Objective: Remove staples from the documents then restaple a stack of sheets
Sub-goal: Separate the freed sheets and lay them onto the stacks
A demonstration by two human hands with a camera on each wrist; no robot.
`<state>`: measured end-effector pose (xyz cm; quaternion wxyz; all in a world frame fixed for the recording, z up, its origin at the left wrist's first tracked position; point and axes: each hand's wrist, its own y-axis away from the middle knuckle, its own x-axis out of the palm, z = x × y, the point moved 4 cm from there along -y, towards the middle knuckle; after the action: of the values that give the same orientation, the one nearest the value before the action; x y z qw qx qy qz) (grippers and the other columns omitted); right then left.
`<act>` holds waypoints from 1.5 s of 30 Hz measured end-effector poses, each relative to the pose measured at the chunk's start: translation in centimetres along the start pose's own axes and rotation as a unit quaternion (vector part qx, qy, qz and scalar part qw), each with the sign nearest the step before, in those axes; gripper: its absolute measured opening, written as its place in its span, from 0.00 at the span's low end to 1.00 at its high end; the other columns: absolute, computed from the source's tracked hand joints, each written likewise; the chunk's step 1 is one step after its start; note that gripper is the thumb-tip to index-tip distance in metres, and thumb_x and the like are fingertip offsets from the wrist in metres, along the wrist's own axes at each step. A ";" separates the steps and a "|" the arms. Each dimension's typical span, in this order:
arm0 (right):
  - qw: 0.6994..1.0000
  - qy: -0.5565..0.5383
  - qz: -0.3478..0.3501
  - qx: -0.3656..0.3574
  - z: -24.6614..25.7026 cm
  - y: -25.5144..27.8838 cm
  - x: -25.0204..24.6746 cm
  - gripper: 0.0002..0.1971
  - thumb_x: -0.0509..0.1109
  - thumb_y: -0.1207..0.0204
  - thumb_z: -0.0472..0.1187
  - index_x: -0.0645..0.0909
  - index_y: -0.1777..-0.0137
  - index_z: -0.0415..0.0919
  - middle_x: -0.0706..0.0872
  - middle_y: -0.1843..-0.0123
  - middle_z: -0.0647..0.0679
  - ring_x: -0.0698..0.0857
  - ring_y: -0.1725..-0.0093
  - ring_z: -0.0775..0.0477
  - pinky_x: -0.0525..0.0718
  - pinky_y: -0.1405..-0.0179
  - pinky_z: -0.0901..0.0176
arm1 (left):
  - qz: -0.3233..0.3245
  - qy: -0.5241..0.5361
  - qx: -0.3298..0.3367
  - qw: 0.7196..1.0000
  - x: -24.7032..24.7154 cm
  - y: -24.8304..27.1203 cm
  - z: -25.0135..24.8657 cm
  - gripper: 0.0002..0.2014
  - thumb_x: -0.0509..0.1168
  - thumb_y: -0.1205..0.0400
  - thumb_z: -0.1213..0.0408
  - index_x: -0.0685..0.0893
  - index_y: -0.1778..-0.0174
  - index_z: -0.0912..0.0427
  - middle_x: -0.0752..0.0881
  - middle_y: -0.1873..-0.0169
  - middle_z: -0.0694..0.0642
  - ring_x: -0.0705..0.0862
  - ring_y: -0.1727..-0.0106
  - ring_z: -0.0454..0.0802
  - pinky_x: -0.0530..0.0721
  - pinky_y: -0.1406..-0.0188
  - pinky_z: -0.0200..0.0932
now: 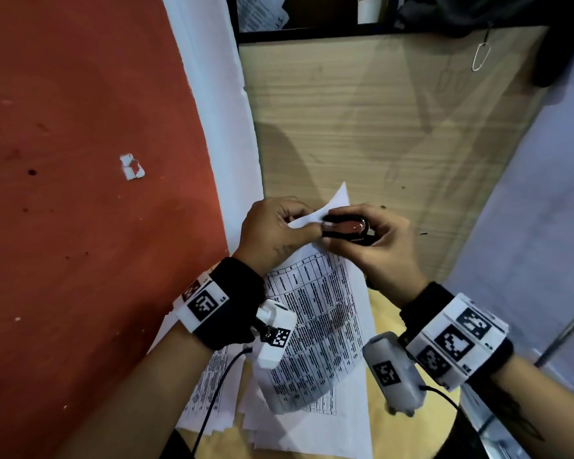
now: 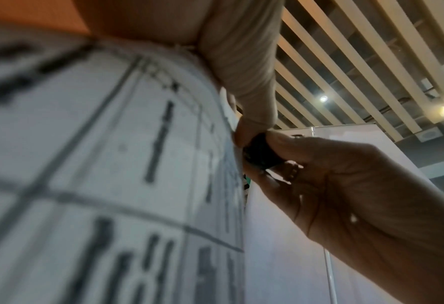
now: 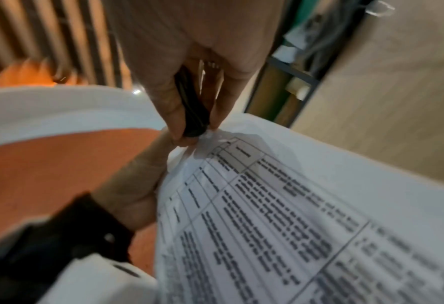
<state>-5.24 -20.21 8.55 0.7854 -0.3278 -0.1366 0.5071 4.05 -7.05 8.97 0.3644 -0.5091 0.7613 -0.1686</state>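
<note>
A printed document (image 1: 312, 313) with a table on it is lifted off the table, its top corner bent up. My left hand (image 1: 275, 226) pinches that corner (image 3: 208, 144) between thumb and fingers. My right hand (image 1: 371, 240) grips a small black and red staple remover (image 1: 345, 228), whose front end sits against the pinched corner. From the right wrist the black tool (image 3: 192, 102) shows between thumb and fingers, touching the paper. The left wrist view shows the blurred sheet (image 2: 112, 164) close up and the tool (image 2: 262, 152) in my right hand (image 2: 345, 185).
More printed sheets (image 1: 219, 392) lie in a loose pile on the yellow table (image 1: 388, 313) beneath my wrists. An orange-red wall (image 1: 80, 160) stands to the left. A wood-grain panel (image 1: 378, 127) is ahead, with a shelf (image 1: 312, 31) above and a metal clip (image 1: 481, 56) hanging at top right.
</note>
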 end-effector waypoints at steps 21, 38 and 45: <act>0.977 0.061 -0.012 0.204 -10.6 3.2 -2.8 0.13 0.81 0.40 0.28 0.87 0.55 0.36 0.89 0.58 0.43 0.85 0.61 0.54 0.80 0.59 0.70 | 0.093 -0.093 -0.101 0.986 -2.2 0.1 5.1 0.18 0.65 0.36 0.36 0.86 0.64 0.45 0.89 0.63 0.51 0.85 0.57 0.53 0.79 0.48 0.55; 0.911 -0.093 0.276 0.293 -10.3 2.0 3.9 0.23 0.78 0.40 0.21 0.85 0.45 0.35 0.88 0.51 0.39 0.86 0.52 0.44 0.85 0.53 0.54 | 0.011 -0.245 -0.039 0.969 -3.7 1.4 5.9 0.34 0.68 0.40 0.29 0.63 0.83 0.56 0.61 0.83 0.49 0.61 0.79 0.47 0.60 0.75 0.45; 0.909 -0.142 0.238 0.310 -10.0 -1.0 1.1 0.22 0.83 0.51 0.33 0.90 0.53 0.45 0.90 0.53 0.42 0.85 0.61 0.55 0.71 0.74 0.73 | -0.045 0.063 -0.266 0.961 -10.3 3.0 10.6 0.24 0.74 0.34 0.43 0.79 0.89 0.55 0.76 0.89 0.41 0.74 0.85 0.33 0.72 0.81 0.27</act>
<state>1.37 -23.28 1.60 0.6761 -0.0146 -0.0006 0.7367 12.00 4.73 3.85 0.1597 -0.6098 0.7762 -0.0079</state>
